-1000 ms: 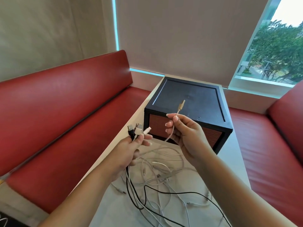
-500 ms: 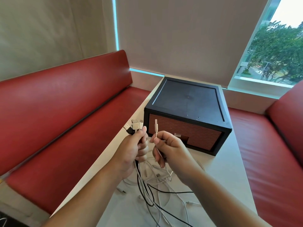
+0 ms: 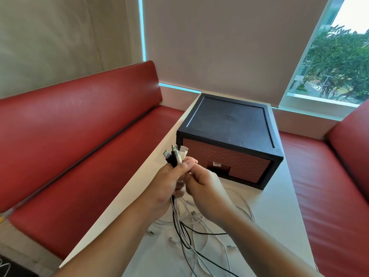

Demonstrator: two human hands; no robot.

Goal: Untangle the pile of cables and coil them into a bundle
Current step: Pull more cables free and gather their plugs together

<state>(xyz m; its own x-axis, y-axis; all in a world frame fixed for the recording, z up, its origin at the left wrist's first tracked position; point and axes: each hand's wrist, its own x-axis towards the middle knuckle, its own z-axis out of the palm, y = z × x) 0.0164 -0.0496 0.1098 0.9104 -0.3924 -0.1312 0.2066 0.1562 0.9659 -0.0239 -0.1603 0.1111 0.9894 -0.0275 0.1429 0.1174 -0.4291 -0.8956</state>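
Change: a second ago the right grip held one pale plug raised before the box, apart from the left. Now the two meet just off the box's front left corner, and that plug seems to have joined the rest.

Left grip (image 3: 169,182): clenched round the plug ends (image 3: 175,154), which fan up above the thumb.

Right grip (image 3: 205,190): fingers curled, touching the left; cannot tell whether it pinches a lead.

Cables (image 3: 196,222): trail from the left grip down to a loose tangle on the bench (image 3: 279,216), nearer than the box (image 3: 229,124).

Judgement: ends gathered; untangling and coiling not yet done.

Room: the bench edge lies close left of the tangle, with the red seat (image 3: 79,146) beyond it. The box shuts off the far side. There is open bench right of the tangle.
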